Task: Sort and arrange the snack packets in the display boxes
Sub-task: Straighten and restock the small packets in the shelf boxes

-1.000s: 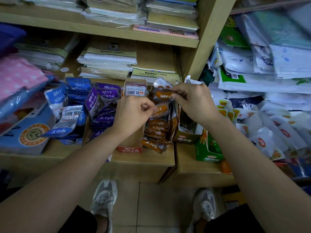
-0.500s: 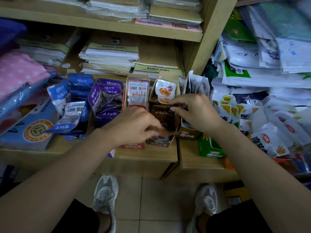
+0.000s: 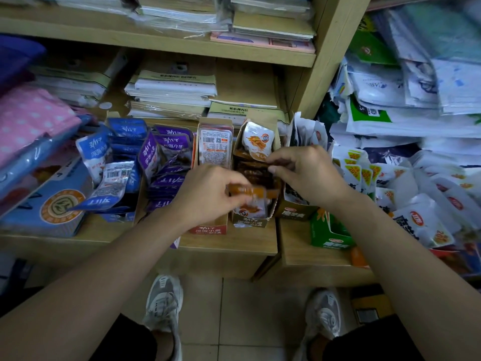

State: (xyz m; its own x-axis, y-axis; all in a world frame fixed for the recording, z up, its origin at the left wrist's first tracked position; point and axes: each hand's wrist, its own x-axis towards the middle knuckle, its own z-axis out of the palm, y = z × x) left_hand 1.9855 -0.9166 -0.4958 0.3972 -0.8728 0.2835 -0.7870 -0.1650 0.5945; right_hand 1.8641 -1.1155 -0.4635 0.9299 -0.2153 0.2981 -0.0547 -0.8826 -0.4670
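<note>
Where the shelf [image 3: 104, 231] ran farthest left of the brown box [image 3: 250, 221], blue packets [image 3: 114, 162] lay loose and fanned in their own box. Some were face up and some showed barcodes, so that lot looked unsorted. Nearer the brown box, purple packets [image 3: 166, 162] stood and leaned in a second box, grouped by colour. The red box [image 3: 208, 229] stood against the brown box's left wall, with a barcode packet [image 3: 214, 149] upright at its rear, print facing out.

The left hand [image 3: 205, 196] hovered over the front of the brown box. Its thumb and fingers were curled and pinched one end of an orange packet [image 3: 247, 190]. That packet lay crosswise above the box mouth, blurred, and was probably being turned to slip in edge-on with the others. Inside the brown box a row [image 3: 256, 175] of dark packets stood packed front to back. A white packet [image 3: 257, 140] was propped at the rear like a label card.

The right hand [image 3: 309, 175] reached in from the right of the brown box. Its thumb and forefinger were bent and seemed to pinch the top edges of the row near its rear. I judged it was holding the row back to open a gap at the front for the orange packet. How firmly it gripped I could not tell.

Right of the brown box sat a green box [image 3: 330, 234], and beyond it a heap [image 3: 421, 204] of white packets not yet boxed.
</note>
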